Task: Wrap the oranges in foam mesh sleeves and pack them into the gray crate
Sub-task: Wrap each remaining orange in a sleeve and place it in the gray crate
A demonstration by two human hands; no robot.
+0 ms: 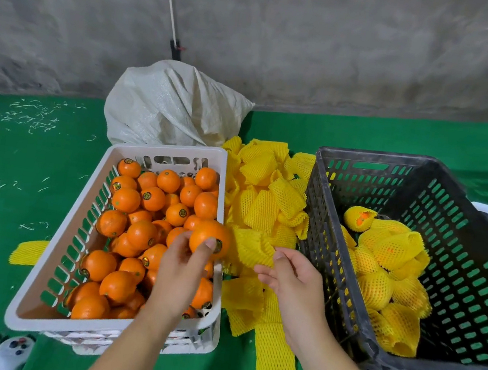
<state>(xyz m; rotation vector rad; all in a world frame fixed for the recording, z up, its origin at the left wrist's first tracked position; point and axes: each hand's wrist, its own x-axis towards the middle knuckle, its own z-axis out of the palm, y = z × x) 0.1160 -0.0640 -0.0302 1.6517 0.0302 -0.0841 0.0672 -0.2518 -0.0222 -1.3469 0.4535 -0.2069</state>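
A: What does the left hand (185,258) hold?
B: It grips a bare orange (209,239) between thumb and fingertips, lifted over the right rim of the white crate (48,254). A small round sticker shows on the fruit beside the thumb.

A: And the right hand (292,281)?
B: Its thumb and forefinger pinch the edge of a yellow foam mesh sleeve (251,248), which lies just at 3 o'clock of the held orange, close to it; whether the two touch cannot be told. The other fingers are loosely curled.

A: Where are the remaining oranges?
B: Loose oranges (136,226) fill the white crate, at 9 o'clock of the hands. Many carry a dark sticker.

A: Where does the sleeve supply lie?
B: A heap of sleeves (266,194) lies on the green surface (21,153) between the two crates, running from 12 o'clock of the hands down to 6 o'clock. One flat sleeve (28,251) lies apart, at 9 o'clock of the white crate.

A: And the packed fruit?
B: Wrapped oranges (388,267) rest in the gray crate (482,218) at 3 o'clock, piled in its near half; one at the back shows orange peel through its open end.

A: What stands behind?
B: A white woven sack (172,105) at 12 o'clock, against a gray wall (350,43).
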